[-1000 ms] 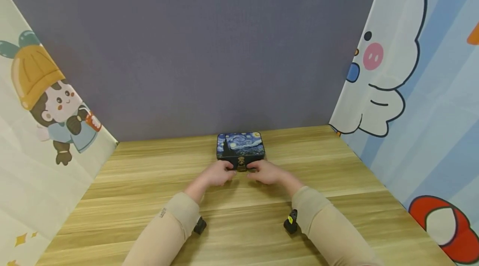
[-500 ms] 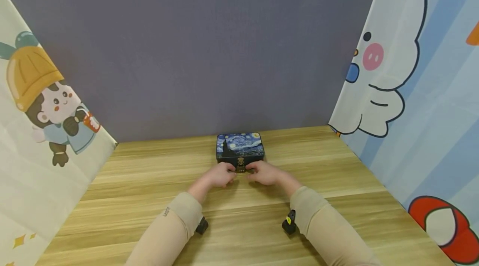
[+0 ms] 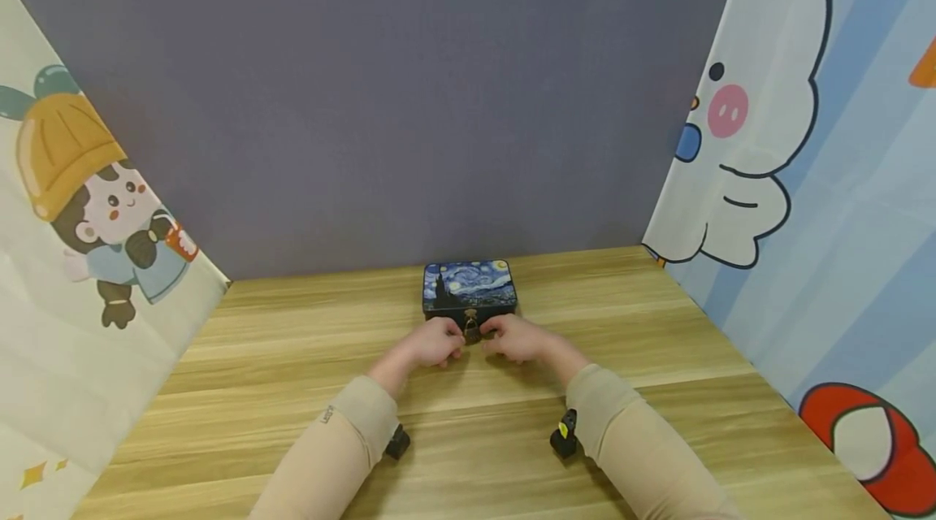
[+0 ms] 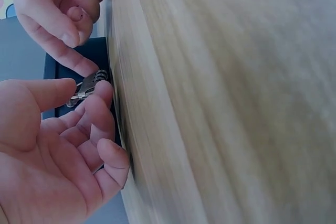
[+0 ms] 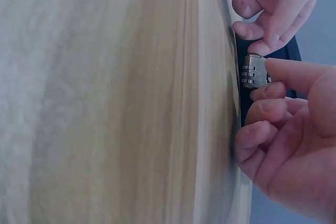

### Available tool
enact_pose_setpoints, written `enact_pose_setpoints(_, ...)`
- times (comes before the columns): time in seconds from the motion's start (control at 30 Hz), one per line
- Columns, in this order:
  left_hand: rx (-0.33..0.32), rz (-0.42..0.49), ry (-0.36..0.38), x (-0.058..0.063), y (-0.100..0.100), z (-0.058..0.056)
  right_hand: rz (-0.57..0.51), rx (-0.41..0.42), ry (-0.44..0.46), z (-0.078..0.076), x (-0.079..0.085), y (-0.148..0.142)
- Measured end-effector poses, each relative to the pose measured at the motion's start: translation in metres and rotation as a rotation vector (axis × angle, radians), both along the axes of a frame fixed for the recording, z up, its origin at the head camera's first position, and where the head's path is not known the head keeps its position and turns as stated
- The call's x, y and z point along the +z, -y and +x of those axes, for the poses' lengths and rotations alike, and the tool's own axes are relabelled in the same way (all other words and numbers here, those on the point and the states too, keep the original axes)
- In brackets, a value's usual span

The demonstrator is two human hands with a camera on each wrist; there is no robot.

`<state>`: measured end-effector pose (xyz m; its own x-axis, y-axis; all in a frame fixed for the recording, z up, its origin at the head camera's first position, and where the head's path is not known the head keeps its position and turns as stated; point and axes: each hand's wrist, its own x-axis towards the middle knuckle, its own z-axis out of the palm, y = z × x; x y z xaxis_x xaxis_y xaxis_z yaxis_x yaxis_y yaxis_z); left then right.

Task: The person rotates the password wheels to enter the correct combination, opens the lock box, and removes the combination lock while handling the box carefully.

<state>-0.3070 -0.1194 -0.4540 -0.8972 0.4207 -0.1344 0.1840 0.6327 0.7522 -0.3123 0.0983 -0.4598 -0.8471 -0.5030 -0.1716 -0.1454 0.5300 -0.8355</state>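
Observation:
A dark rectangular box point(image 3: 471, 284) with a starry night painting on its lid sits at the back of the table, lid down. From the clasp at its front hangs a small brass-coloured combination padlock point(image 5: 254, 71), tilted, with several number dials. My left hand point(image 3: 435, 343) pinches the padlock from the left with thumb and fingertips. On the other side, my right hand point(image 3: 519, 339) has its thumb and fingers around the padlock body. Other fingers of both hands are curled loosely, close over the wood. The fingers partly cover the padlock in both wrist views.
The wooden table point(image 3: 475, 455) stretches in front of the box. Behind it rises a grey panel point(image 3: 439, 97), with cartoon-printed sheets at the left point(image 3: 110, 203) and right point(image 3: 841, 260). A small black device point(image 3: 564, 435) is worn at each sleeve cuff.
The padlock has swung from hanging straight to a tilt, its lower end towards the right. My left fingers have shifted slightly right and closer to it; the box stays in place.

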Motion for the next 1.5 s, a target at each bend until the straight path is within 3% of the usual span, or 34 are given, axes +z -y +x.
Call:
enact_pose_setpoints(0.23,-0.018,0.012,-0.038,-0.001,-0.002,-0.001,-0.046,-0.006,0.058,0.000,0.001,-0.003)
enact_pose_setpoints(0.5,-0.028,-0.052,-0.183,-0.003,-0.006,-0.003,-0.098,0.003,0.089,0.000,-0.001,-0.004)
enact_pose_setpoints(0.83,0.009,-0.053,-0.191,-0.002,-0.009,-0.002,-0.113,0.010,0.092,0.003,0.001,-0.002)
enact_pose_setpoints(1.03,0.034,-0.022,-0.131,-0.004,-0.009,-0.004,-0.132,0.012,0.108,0.002,-0.002,-0.004)
enact_pose_setpoints(1.23,0.048,0.067,-0.073,-0.010,-0.010,-0.006,-0.146,-0.016,0.128,0.000,-0.003,-0.009)
enact_pose_setpoints(1.5,0.132,0.269,0.146,-0.013,-0.013,-0.006,-0.182,-0.074,0.128,0.001,-0.001,-0.016)
